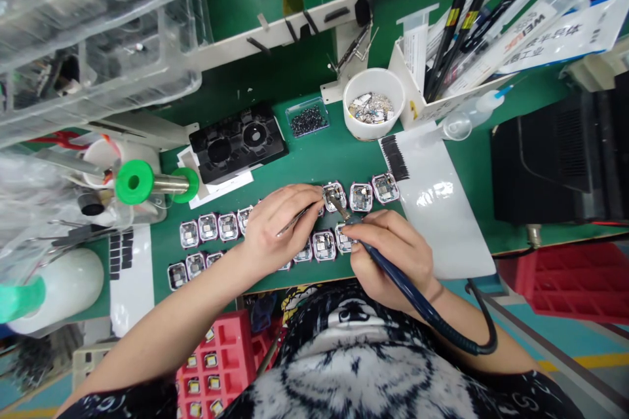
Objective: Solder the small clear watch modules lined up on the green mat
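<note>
Two rows of small square watch-like electronic modules with exposed circuit boards lie across the green bench. In my right hand (396, 255) is a soldering iron (393, 278) with a dark blue handle, held like a pen. Its metal tip reaches a module (334, 195) in the upper row. My left hand (280, 226) pinches thin metal tweezers (293, 220), fingertips at the left edge of that same module. The tweezers' points are hard to make out. Both hands cover parts of the rows. Another module (361, 197) sits just right of the iron's tip.
Behind the rows are a black fixture (238, 142), a clear box of tiny black parts (308, 119) and a white tub (374, 105). A solder spool (135, 181) stands left, near a green-capped bottle (63, 291). A white sheet (437, 209) and black unit (545, 157) lie right.
</note>
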`<state>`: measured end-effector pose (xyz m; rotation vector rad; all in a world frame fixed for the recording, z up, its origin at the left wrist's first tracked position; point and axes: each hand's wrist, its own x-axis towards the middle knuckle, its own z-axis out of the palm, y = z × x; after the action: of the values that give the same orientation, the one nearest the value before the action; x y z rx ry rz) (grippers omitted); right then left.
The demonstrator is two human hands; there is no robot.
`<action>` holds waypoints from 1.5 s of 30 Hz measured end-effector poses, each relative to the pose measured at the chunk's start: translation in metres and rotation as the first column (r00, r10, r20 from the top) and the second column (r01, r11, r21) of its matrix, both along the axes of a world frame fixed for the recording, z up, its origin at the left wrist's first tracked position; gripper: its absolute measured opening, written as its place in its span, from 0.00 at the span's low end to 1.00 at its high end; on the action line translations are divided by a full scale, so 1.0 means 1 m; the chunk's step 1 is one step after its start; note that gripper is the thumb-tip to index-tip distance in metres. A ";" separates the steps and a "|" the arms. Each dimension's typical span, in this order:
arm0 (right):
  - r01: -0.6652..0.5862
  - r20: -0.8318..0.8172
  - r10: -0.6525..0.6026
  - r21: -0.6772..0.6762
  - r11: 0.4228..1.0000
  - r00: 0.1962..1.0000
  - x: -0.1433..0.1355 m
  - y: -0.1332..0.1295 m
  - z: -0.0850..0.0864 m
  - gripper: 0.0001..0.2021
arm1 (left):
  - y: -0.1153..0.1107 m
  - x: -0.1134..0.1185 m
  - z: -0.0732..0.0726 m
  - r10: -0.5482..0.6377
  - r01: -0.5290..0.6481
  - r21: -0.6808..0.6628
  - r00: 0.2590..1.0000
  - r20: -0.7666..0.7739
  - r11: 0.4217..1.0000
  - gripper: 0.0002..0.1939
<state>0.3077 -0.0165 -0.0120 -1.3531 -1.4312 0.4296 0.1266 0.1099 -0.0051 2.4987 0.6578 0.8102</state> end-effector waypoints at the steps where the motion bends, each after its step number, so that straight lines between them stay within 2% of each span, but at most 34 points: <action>1: 0.002 0.002 -0.002 -0.002 1.000 1.000 0.000 0.000 0.000 0.13 | 0.000 0.000 0.000 0.000 0.000 0.004 1.000 -0.003 1.000 0.14; 32: -0.028 0.012 0.028 -0.019 0.999 1.000 -0.001 0.005 -0.002 0.14 | 0.000 0.001 0.003 0.013 -0.012 0.030 0.999 -0.050 0.999 0.12; 39: -0.031 0.004 0.031 -0.002 1.000 1.000 -0.001 0.004 -0.003 0.15 | 0.001 0.002 0.005 0.022 -0.021 0.017 0.999 -0.046 1.000 0.12; 45: 0.020 -0.017 -0.019 0.034 0.999 1.000 0.001 -0.002 0.002 0.16 | 0.000 0.002 0.010 0.037 -0.037 -0.055 0.999 -0.001 0.998 0.12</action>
<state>0.3084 -0.0189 -0.0100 -1.3320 -1.4047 0.4013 0.1288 0.1099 0.0047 2.4442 0.7184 0.7943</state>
